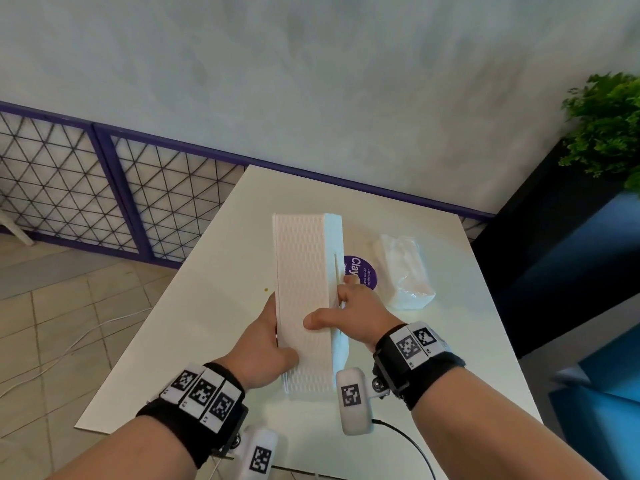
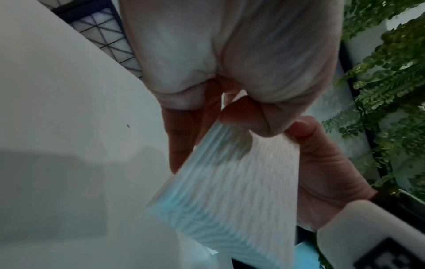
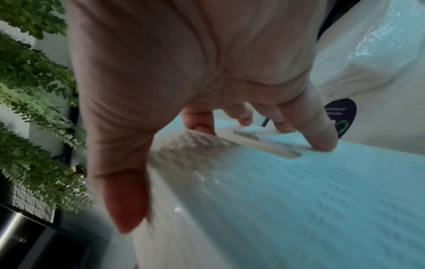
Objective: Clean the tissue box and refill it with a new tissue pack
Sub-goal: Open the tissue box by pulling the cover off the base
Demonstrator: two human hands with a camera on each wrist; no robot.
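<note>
The white tissue box point(image 1: 304, 278), with a ribbed pattern, is turned on its side over the white table point(image 1: 194, 334), its slot facing right. My left hand point(image 1: 268, 337) grips its near left edge, thumb on the wide upper face and fingers underneath. From the right, my right hand point(image 1: 349, 313) grips it, thumb on the wide face. In the right wrist view its fingertips point(image 3: 324, 143) press at the slot point(image 3: 266, 143) of the box point(image 3: 276, 200). The new tissue pack point(image 1: 405, 271), in clear wrap, lies on the table right of the box. The box's inside is hidden.
A round purple sticker point(image 1: 363, 271) sits on the table between box and pack. A small brown speck point(image 1: 266, 289) lies left of the box. A purple-framed wire fence point(image 1: 104, 188) runs behind the table, and a dark planter with green leaves point(image 1: 606, 133) stands at the right.
</note>
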